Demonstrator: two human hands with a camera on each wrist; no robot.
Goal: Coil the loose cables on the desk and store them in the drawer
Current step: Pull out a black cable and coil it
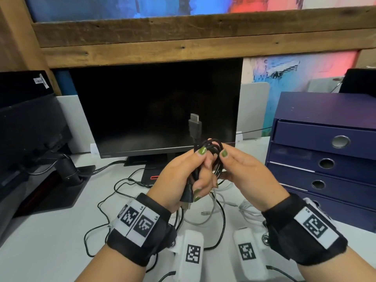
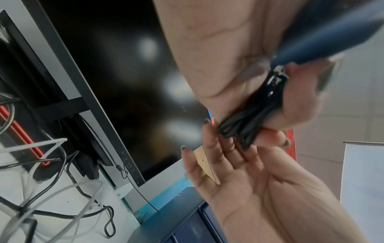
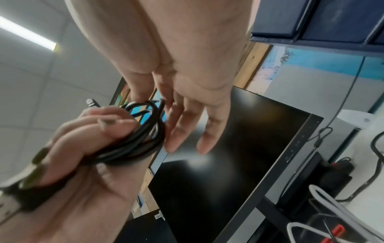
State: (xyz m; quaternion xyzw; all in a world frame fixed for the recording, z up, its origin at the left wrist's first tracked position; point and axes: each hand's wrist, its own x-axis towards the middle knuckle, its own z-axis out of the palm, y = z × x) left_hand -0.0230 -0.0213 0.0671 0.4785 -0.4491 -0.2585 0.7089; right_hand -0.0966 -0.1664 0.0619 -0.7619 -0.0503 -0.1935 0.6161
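Note:
My left hand grips a coiled black cable, held up over the desk in front of the monitor. One plug sticks up above the fist, and the other plug hangs below my left fingers. My right hand meets the coil from the right. Its thumb lies on the top loops and its straight fingers sit behind them, pinching the coil. The left wrist view shows the bundle squeezed between both hands. The navy drawer unit stands at the right with its drawers closed.
Loose white cables and thin black cables lie tangled on the white desk under my hands. A dark monitor stands straight ahead, with a second screen on a stand at the left.

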